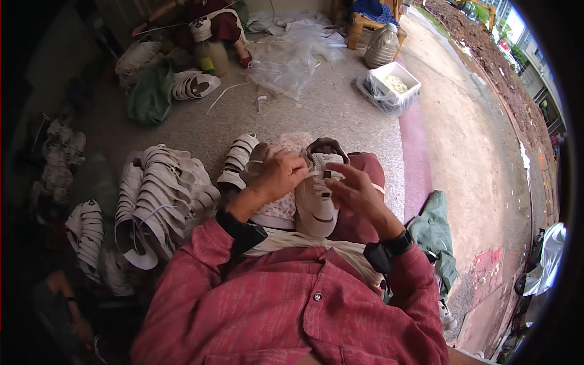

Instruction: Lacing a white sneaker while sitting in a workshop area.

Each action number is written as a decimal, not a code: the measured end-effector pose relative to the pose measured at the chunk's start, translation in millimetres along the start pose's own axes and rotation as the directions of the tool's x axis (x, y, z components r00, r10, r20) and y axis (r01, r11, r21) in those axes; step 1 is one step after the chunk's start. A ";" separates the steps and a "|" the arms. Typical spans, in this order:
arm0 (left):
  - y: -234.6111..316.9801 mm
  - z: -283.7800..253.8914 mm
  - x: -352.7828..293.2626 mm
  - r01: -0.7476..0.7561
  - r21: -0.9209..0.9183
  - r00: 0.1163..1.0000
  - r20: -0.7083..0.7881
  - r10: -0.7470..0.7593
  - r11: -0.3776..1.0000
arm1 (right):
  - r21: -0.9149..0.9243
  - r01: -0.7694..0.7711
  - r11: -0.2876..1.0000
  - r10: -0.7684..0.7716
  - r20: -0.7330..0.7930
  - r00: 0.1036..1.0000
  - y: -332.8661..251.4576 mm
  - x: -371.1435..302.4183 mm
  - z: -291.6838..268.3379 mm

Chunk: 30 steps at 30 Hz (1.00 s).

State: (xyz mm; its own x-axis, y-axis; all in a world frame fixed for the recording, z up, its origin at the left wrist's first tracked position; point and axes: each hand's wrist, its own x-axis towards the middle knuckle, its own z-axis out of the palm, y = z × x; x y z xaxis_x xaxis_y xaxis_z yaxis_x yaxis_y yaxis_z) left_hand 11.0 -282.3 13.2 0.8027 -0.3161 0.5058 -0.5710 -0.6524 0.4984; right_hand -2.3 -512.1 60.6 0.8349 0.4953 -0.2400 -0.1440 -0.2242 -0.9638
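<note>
A beige and white sneaker [316, 210] rests on my lap, its toe pointing toward me and its dark-lined opening facing away. At the sneaker's left side my left hand [280, 174] is closed, pinching a white shoelace [313, 174] near the eyelets. My right hand [358, 193] is over the right side of the lacing, its fingers bent and apart, the fingertips close to the tongue. Pale laces [267, 242] lie in a bundle across my waist. Part of another shoe [255, 159] shows behind my left hand.
Stacked white shoe uppers [164, 201] stand to my left. A white foam box [395, 82] with pale contents sits ahead right, near clear plastic sheeting [283, 61]. Green sacks [150, 94] lie ahead left and at my right. Another person [213, 24] sits far ahead; an arm [70, 304] shows lower left.
</note>
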 end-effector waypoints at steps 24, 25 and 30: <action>12.5 21.5 11.7 0.182 0.122 0.981 0.042 -0.188 0.976 | -0.165 0.006 0.986 -0.031 -0.151 0.988 18.3 18.8 34.5; 3.2 17.1 13.9 0.167 0.088 0.971 0.159 -0.179 0.982 | -0.202 0.033 0.979 -0.063 -0.147 0.987 19.7 19.5 34.0; -4.1 -23.1 36.7 0.177 -0.167 0.909 0.406 -0.096 0.970 | -0.560 0.058 0.827 -0.103 -0.050 0.993 10.0 21.8 20.9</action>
State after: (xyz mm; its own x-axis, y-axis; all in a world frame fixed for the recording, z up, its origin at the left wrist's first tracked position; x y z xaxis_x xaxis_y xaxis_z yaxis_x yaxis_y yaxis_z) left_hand 38.8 -275.4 46.0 0.8542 -0.5045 0.1262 -0.4409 -0.5740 0.6900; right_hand 3.3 -486.0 43.3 0.8708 0.4733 -0.1332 0.2265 -0.6264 -0.7459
